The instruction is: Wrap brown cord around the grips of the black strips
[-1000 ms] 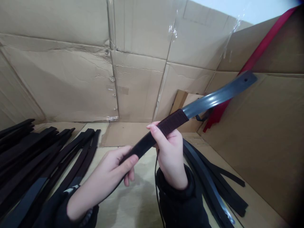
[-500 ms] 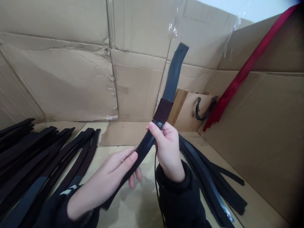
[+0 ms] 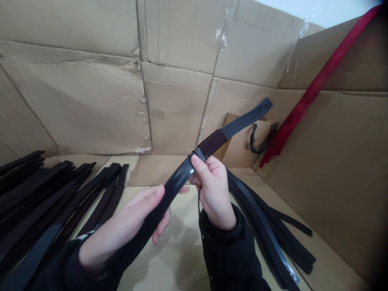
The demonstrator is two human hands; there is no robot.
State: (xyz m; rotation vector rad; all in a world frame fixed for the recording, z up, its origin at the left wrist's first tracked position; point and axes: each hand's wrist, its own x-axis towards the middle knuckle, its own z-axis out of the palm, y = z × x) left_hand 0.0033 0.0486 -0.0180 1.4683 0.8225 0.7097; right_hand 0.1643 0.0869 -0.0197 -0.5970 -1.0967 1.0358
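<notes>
A long, curved black strip (image 3: 178, 176) slants across the middle, its grey upper end with a small hole pointing up to the right. Dark brown cord is wound tightly round it in a band (image 3: 213, 143). Just below the band, my right hand (image 3: 210, 182) pinches the strip, thumb on top. A thin dark cord (image 3: 199, 198) hangs down from that hand, and a turn of it crosses the strip by the thumb. Lower down, my left hand (image 3: 142, 208) loosely clasps the strip, thumb along its face, fingers behind and partly hidden.
Many similar dark strips (image 3: 60, 190) lie in a pile on the left. Several more strips (image 3: 273, 222) lie at the right. Cardboard walls (image 3: 176, 109) enclose the back and right. A brown paper bag (image 3: 242, 141) stands in the corner, below a red ribbon (image 3: 321, 89).
The strip's upper end has swung down to the right and the strip has rolled. A turn of cord now shows beside my right thumb. My left hand has shifted slightly left.
</notes>
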